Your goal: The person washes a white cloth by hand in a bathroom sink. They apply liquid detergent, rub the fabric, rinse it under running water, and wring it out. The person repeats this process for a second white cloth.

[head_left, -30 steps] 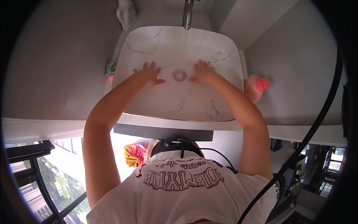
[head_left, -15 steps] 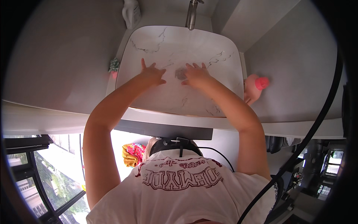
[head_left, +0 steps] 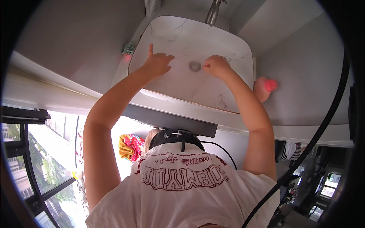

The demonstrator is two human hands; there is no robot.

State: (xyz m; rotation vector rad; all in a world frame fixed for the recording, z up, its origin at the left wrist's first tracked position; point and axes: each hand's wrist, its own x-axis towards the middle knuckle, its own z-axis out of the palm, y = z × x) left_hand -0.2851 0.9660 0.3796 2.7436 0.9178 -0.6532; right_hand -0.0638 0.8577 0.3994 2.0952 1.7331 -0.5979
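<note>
A white sink with grey marble veins (head_left: 178, 89) lies in front of me, with a round metal drain (head_left: 195, 66) in its floor. Over the left part of the basin is my left hand (head_left: 156, 64), open, one finger stretched out and the others bent toward the drain. It holds nothing. Just right of the drain, my right hand (head_left: 217, 67) is curled into a fist, with nothing visible in it. Whether either hand touches the basin floor I cannot tell.
A metal faucet (head_left: 213, 14) stands behind the sink. A white jug (head_left: 153, 7) is at the back left, a small potted plant (head_left: 128, 48) at the left rim. To the right stands a pink bottle with a red cap (head_left: 261, 90). A black cable (head_left: 304, 157) runs down the right side.
My right hand has gone from spread fingers to a fist and shifted right, off the drain. My left hand's fingers have bent somewhat. The whole view has tilted.
</note>
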